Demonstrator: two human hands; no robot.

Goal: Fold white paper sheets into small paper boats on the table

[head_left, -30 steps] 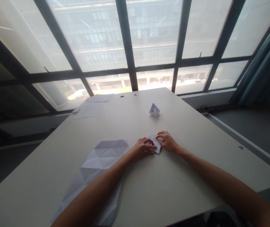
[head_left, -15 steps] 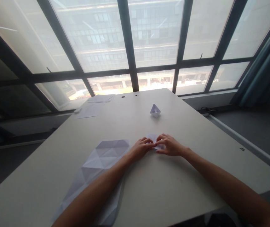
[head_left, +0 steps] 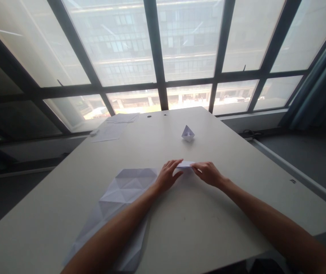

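Left hand (head_left: 167, 176) has pulled back and opened out since the earlier frame; folded white paper (head_left: 185, 164) is now a flatter, narrow strip. Left fingers (head_left: 175, 166) spread wide, tips just at the strip's left end, contact unclear. Right hand (head_left: 207, 173) sits at the strip's right end, right fingers (head_left: 195, 168) close together, narrow, pinching that end against the worktop (head_left: 208, 228). Strip lies between both hands, flat on the worktop. Paper boat (head_left: 188, 133) stands upright farther ahead, well apart. Creased paper sheet (head_left: 128, 186) lies under the left forearm. Loose papers (head_left: 110, 133) sit at the far left corner.
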